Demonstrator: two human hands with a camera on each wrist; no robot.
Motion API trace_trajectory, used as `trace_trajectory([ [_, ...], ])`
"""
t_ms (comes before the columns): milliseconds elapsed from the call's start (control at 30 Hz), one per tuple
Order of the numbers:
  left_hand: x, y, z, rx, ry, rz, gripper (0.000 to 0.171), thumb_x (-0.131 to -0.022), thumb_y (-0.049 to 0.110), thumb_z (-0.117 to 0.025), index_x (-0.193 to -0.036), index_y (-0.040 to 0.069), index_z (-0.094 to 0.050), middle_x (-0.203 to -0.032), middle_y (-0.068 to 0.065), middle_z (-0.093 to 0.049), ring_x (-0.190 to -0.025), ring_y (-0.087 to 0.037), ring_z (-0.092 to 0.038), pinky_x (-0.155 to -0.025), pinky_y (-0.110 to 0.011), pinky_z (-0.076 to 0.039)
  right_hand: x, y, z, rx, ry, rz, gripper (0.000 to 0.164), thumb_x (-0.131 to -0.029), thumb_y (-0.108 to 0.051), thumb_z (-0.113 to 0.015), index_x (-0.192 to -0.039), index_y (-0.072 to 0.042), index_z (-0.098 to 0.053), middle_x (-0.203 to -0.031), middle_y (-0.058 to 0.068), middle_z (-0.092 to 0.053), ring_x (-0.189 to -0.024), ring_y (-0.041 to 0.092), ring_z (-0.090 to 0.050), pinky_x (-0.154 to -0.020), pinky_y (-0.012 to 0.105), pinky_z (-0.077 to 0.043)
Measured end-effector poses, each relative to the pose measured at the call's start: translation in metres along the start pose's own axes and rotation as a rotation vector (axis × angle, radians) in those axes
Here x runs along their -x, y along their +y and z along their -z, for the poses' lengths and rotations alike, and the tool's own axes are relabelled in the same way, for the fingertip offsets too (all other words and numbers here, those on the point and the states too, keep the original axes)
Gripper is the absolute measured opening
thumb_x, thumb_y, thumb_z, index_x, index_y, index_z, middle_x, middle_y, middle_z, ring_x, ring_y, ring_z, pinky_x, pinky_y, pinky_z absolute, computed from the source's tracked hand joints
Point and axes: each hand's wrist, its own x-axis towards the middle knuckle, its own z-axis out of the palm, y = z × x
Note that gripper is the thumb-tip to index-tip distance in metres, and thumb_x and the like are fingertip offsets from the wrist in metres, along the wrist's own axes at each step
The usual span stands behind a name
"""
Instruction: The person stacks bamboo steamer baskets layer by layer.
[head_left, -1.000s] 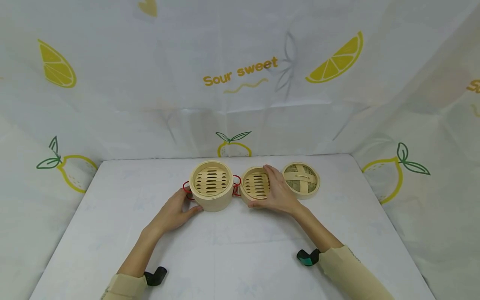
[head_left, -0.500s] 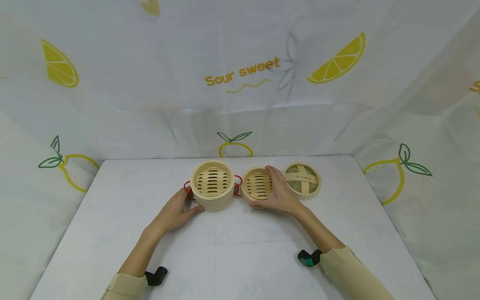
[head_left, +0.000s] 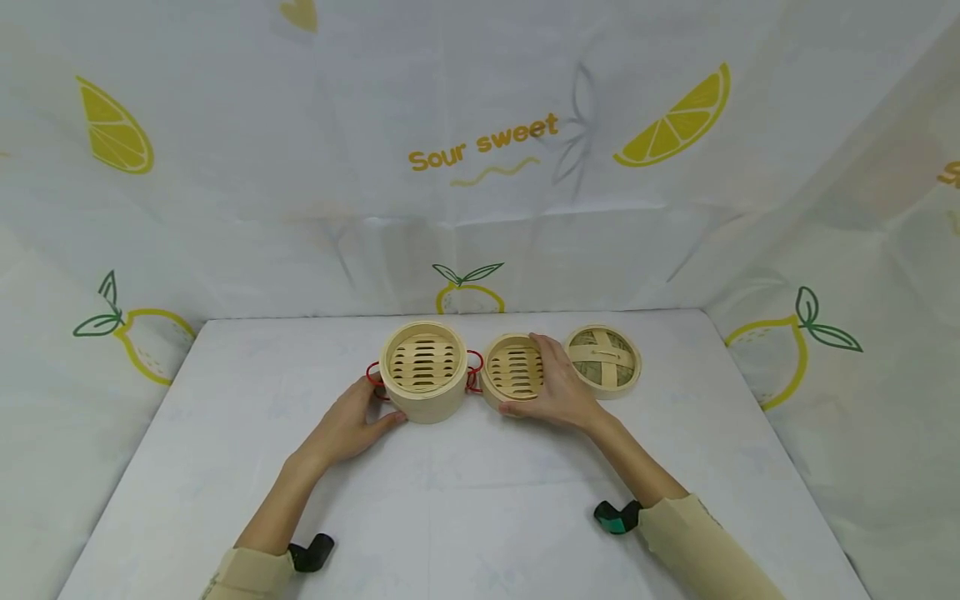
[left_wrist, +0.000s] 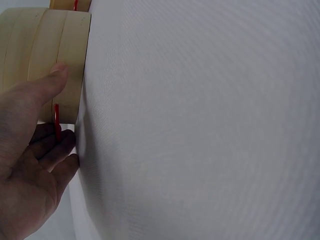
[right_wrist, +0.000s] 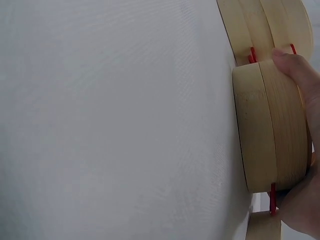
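Two bamboo steamer pieces stand side by side near the back of the table. My left hand [head_left: 347, 423] holds the left side of the taller bamboo steamer stack [head_left: 429, 408], thumb on its front wall [left_wrist: 55, 45]. Its other fingers lie by a red cord handle [left_wrist: 57, 120]. On the right, my right hand [head_left: 561, 390] grips the lower bamboo steamer basket [head_left: 512, 371]. The thumb lies on that basket's near wall [right_wrist: 270, 125] and the fingers reach the far rim. Both slatted bottoms show from above. Red loops sit between the stack and the basket.
A round woven bamboo lid [head_left: 603, 360] with a crossed strap lies right of the basket, close to my right hand. The white-covered table [head_left: 465, 517] meets a lemon-printed cloth backdrop [head_left: 480, 192] behind the steamers. Dark devices [head_left: 312, 552] are worn at both wrists.
The head view shifts very slightly. Both hands stay on the same steamer pieces, and nothing on the table has visibly moved.
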Motion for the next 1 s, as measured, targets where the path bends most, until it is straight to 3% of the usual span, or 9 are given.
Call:
trace_trajectory([
  [633,-0.0006,-0.0022,-0.0014,0.008,-0.007,0.01,0.072,-0.097,0.029,-0.084,-0.156,0.01,-0.047,-0.127,-0.004,-0.07,-0.116,-0.02,-0.066,-0.103,-0.049,-0.055,0.0007,0.0005,-0.0036,-0.041,0.043,-0.014,0.132,-0.067,-0.055,-0.099,-0.169,-0.006,-0.029,-0.17,0.024,-0.034,-0.155,0.047,-0.044,-0.121,0.065,-0.045],
  [1000,-0.0006,-0.001,-0.0011,-0.002,-0.008,0.021,0.073,-0.097,0.028,-0.084,-0.157,0.009,-0.047,-0.126,-0.005,-0.07,-0.115,-0.02,-0.065,-0.103,-0.049,-0.055,0.0035,-0.0064,-0.0041,-0.004,0.083,-0.009,0.131,-0.067,-0.054,-0.1,-0.167,-0.004,-0.032,-0.168,0.025,-0.037,-0.153,0.048,-0.047,-0.119,0.065,-0.047],
])
